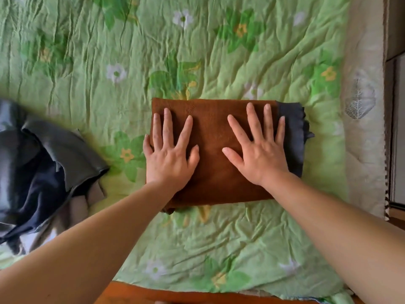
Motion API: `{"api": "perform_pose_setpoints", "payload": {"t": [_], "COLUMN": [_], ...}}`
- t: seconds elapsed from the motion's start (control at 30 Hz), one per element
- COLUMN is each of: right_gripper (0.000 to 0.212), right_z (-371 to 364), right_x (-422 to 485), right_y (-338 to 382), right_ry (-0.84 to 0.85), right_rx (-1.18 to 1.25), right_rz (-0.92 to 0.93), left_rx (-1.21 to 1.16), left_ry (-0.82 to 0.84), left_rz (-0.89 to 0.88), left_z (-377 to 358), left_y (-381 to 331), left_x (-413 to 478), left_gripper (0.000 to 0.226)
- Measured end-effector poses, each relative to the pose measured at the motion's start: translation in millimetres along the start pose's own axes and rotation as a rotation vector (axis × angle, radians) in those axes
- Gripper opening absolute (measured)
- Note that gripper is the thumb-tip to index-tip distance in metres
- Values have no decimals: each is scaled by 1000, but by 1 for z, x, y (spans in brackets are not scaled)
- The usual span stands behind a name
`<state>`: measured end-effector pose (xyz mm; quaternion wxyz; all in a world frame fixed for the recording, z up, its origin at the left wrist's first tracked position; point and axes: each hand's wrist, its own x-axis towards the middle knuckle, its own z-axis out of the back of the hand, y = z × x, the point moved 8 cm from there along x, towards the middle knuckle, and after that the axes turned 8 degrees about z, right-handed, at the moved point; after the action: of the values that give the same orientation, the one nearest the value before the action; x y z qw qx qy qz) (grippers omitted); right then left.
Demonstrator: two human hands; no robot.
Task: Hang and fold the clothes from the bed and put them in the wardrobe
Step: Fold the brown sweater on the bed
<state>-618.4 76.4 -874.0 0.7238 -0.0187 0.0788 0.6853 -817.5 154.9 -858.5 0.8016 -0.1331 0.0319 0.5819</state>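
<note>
brown folded garment (pixel 213 132) sits under left grip (pixel 169 154) and right grip (pixel 258 150), both spread wide, flattening it to set folds.

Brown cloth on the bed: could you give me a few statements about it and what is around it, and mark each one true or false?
1. The left hand and the right hand lie flat, fingers spread, on the folded brown cloth. True.
2. The right hand grips a hanger. False: it holds nothing and only presses on the cloth.
3. Dark grey fabric shows at the brown cloth's right edge. True.
4. The pile of unfolded clothes lies to the right of the brown cloth. False: it lies to the left, apart from it, on the green flowered quilt.
</note>
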Motion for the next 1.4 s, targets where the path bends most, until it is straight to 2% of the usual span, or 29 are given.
{"api": "perform_pose_setpoints", "payload": {"t": [0.2,0.27,0.33,0.37,0.43,0.5,0.53,0.6,0.67,0.73,0.8,1.0,1.13,1.23,1.3,1.4], "right_gripper": [76,78,85,86,82,80,77,62,55,54,49,24,19,16,18,25], "right_z": [2,7,12,14,13,6,0,1,13,21,37,139,218,276,310,345], "right_x": [-3,-24,-57,-71,-89,-97,-97,-89,-79,-77,-80,-124,-173,-212,-244,-296], "right_y": [-23,-58,-97,-109,-118,-114,-110,-97,-86,-81,-73,-53,-40,-32,-30,-31], "right_ry": [24,50,17,-32,-142,-166,-117,108,290,341,291,-44,-212,-330,-394,-474], "right_rx": [42,119,311,436,757,1150,1336,1567,1590,1534,1534,1556,1604,1656,1638,1640], "right_rz": [-15,-259,-620,-744,-916,-1095,-1157,-1145,-1064,-1072,-1102,-1107,-1074,-1028,-1024,-1034], "left_rx": [-142,-308,-550,-666,-835,-940,-992,-1070,-1097,-1150,-1190,-1204,-1133,-1064,-1021,-977], "left_ry": [71,126,175,203,293,403,466,616,697,708,725,805,837,821,818,801], "left_rz": [-22,53,247,351,528,675,732,804,790,749,699,575,489,375,297,192], "left_z": [5,15,22,24,21,15,12,8,11,20,35,119,187,239,272,313], "left_y": [5,17,37,47,60,71,73,70,64,58,51,27,0,-33,-56,-90], "left_x": [9,11,11,8,2,-3,-3,-4,-2,-1,-5,-21,-38,-53,-71,-101], "left_gripper": [71,75,79,82,83,64,56,50,47,47,54,71,63,47,33,28]}}
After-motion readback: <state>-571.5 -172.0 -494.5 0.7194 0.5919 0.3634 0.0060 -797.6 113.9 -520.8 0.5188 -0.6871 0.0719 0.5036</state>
